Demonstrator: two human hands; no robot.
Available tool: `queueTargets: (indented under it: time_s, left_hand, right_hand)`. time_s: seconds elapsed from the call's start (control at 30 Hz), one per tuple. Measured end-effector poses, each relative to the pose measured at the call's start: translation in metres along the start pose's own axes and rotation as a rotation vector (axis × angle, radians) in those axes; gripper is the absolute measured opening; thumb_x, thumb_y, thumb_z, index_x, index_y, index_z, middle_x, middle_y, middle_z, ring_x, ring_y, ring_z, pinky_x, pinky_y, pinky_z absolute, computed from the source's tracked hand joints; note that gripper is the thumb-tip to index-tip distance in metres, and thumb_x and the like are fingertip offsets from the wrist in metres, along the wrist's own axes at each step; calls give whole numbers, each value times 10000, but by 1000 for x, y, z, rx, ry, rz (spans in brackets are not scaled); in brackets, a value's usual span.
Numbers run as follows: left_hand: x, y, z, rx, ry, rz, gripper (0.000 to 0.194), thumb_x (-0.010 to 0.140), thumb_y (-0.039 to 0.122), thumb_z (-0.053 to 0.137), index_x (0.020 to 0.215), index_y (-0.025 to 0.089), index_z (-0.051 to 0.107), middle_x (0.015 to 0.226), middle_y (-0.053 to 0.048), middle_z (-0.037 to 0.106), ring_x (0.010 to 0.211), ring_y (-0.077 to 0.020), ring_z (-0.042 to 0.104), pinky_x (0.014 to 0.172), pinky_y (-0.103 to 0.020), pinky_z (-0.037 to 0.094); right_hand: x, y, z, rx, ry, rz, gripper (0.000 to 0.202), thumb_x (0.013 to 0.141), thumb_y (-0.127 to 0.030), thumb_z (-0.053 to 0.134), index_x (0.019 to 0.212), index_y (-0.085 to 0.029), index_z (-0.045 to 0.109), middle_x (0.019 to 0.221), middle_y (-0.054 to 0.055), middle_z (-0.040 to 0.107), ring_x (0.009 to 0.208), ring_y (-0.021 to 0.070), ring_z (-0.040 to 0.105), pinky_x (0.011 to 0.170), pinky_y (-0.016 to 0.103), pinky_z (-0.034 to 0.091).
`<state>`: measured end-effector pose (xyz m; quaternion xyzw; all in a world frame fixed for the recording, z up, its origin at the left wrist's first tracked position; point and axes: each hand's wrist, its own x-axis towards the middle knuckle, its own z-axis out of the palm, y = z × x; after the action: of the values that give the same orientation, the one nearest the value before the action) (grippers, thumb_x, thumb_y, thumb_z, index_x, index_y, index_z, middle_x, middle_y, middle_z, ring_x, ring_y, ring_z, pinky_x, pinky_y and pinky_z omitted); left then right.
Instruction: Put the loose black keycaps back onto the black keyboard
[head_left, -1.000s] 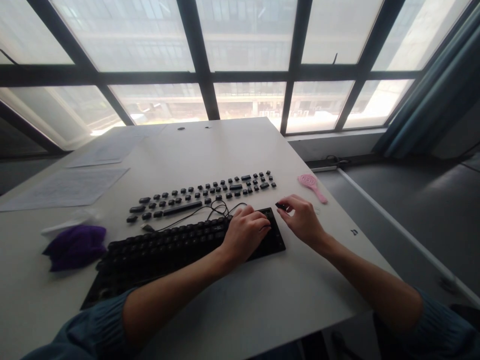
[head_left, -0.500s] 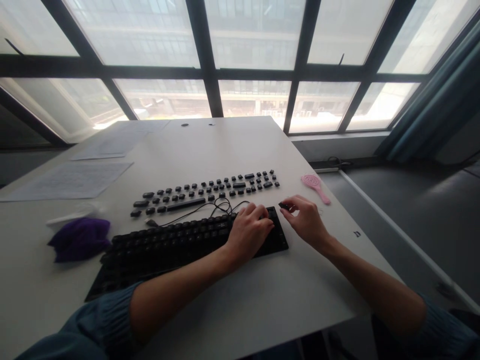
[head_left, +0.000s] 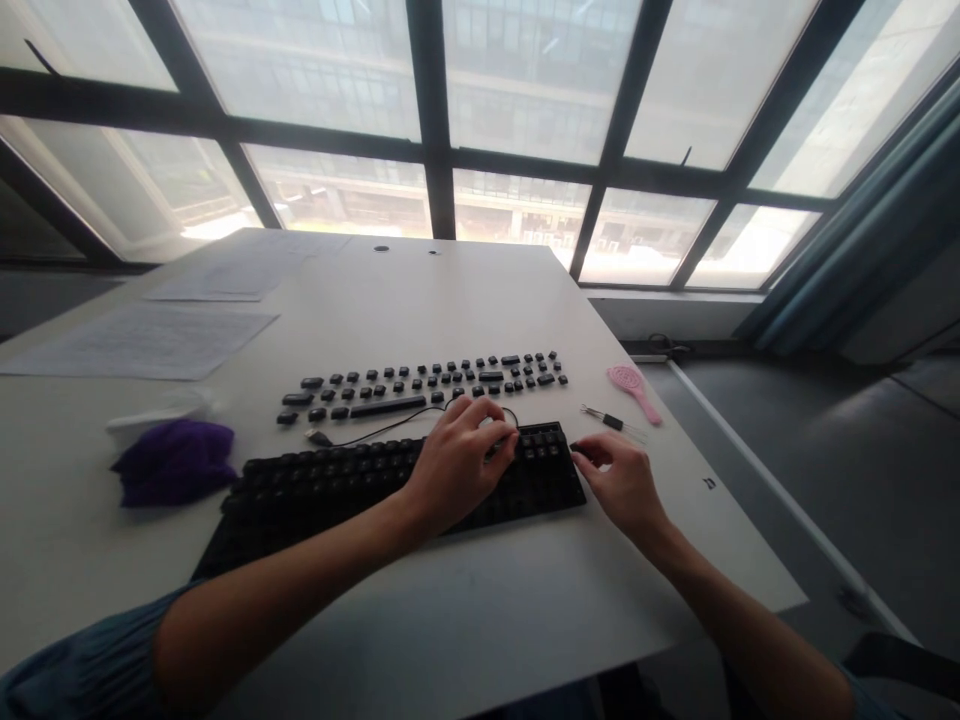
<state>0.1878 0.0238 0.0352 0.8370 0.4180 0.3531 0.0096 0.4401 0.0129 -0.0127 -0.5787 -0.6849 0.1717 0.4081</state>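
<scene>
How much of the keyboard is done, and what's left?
Rows of keys sit along the back of the keyboard, so that bit looks done. The right hand pinches a small dark piece; the left hand is over the keyboard. The loose keys behind look left to do; the front is too dark to judge.

An office-like room: a white desk (head_left: 480,300) holding papers (head_left: 150,340) is standing before tall, black-framed windows (head_left: 525,80).
</scene>
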Motion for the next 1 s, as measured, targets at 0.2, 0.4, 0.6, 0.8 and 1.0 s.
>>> queueTargets:
  time_s: [0.2, 0.4, 0.6, 0.8, 1.0]
  left_hand:
    - [-38, -47, -63, 76, 104, -53, 209, 968, 256, 572, 871, 194, 746, 958, -62, 678, 915, -207, 577, 835, -348, 498]
    - [-67, -74, -115, 132, 190, -114, 131, 946, 249, 609, 891, 221, 724, 933, -41, 668, 860, -204, 593, 813, -360, 491]
    - [-87, -100, -137, 208, 272, -147, 83, 927, 224, 636, 894, 204, 710, 931, -29, 663, 861, -200, 604, 827, -365, 486]
    - [-100, -122, -134, 249, 271, -233, 126, 936, 277, 612, 895, 210, 711, 945, -23, 671, 885, -209, 618, 857, -374, 487]
    - [-101, -126, -131, 250, 257, -273, 159, 948, 311, 601, 908, 205, 712, 955, -17, 672, 904, -193, 618, 892, -353, 482]
  right_hand:
    - [-3, 0, 8, -11, 7, 51, 192, 874, -326, 683, 924, -169, 783, 905, 102, 757, 776, 235, 699, 744, 376, 591]
    - [-4, -7, 13, -70, 7, 54, 213, 885, -356, 678, 913, -171, 780, 910, 97, 763, 779, 238, 704, 748, 383, 590]
    - [-7, -4, 10, -126, 29, 36, 272, 935, -399, 618, 930, -177, 775, 982, 108, 760, 871, 252, 705, 812, 394, 585]
    - [-8, -6, 7, -89, -6, 91, 282, 897, -424, 666, 973, -181, 784, 1010, 111, 766, 852, 254, 723, 804, 397, 610]
    - [-6, -3, 1, -81, -18, 188, 288, 847, -435, 726, 971, -189, 808, 963, 107, 790, 826, 271, 749, 786, 412, 622]
